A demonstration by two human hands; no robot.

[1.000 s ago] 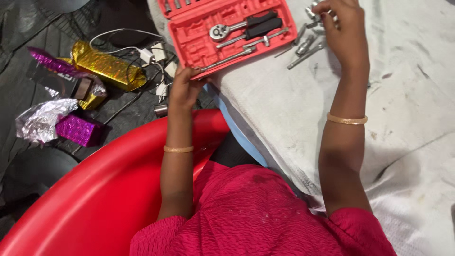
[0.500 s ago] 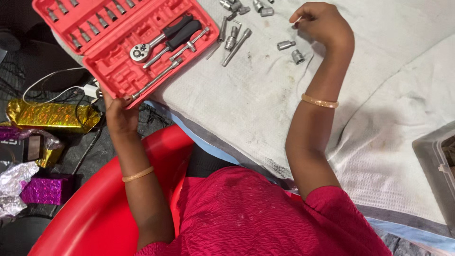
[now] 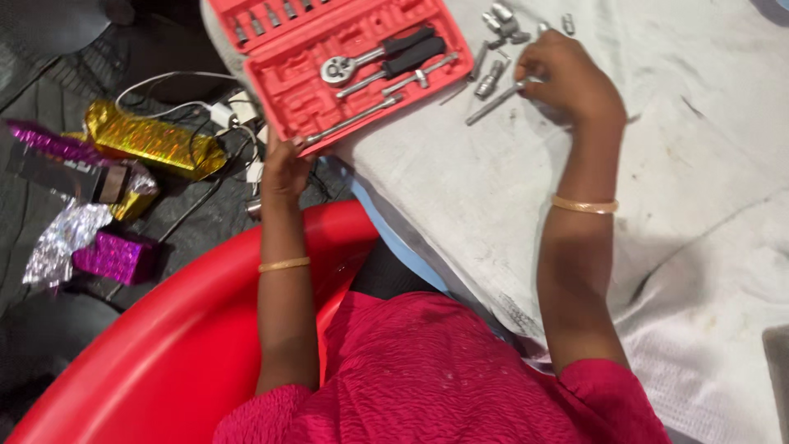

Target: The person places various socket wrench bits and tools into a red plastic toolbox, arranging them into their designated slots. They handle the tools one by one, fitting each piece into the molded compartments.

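On the dark floor to our left we see a long gold holographic package [image 3: 152, 140] lying beside white cables, with a dark box [image 3: 78, 168] half-wrapped in purple and gold foil just beside it. Nearer us sits a small glittering magenta box [image 3: 115, 256], touching a crumpled piece of silver foil wrap [image 3: 59, 242] at its left.

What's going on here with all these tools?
A person in a pink top sits at a table covered with a white cloth. Their left hand grips the near corner of an open red tool case that holds a ratchet and small bits. Their right hand rests on a long metal bar lying on the cloth among loose sockets.
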